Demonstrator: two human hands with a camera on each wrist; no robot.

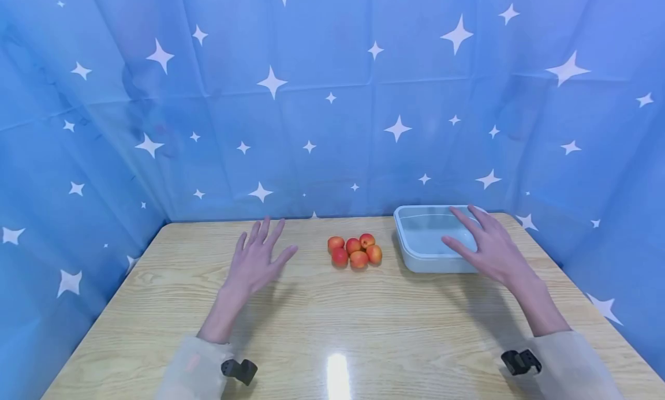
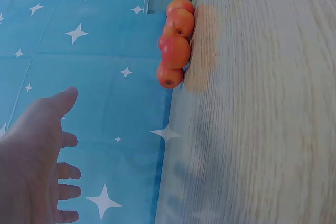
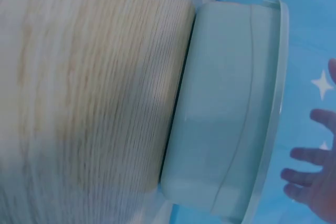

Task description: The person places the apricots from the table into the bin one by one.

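Observation:
Several red-orange fruits like small apples (image 1: 353, 251) lie bunched together on the wooden table; their exact kind is hard to tell. Right of them stands a light blue plastic basin (image 1: 415, 264), with no fruit visible inside. My left hand (image 1: 254, 262) hovers over the table left of the fruits, fingers spread and holding nothing. Over the right part of the basin hangs my right hand (image 1: 488, 245), also with straight, spread fingers, hiding that corner of it. In the right wrist view the fingers stay apart from the basin wall (image 3: 220, 103).
A blue curtain (image 1: 332, 146) with white stars surrounds the back and sides of the table (image 1: 312, 325). Dark clip-like devices (image 1: 239, 371) sit at both sleeve cuffs. The basin stands close to the table's back edge.

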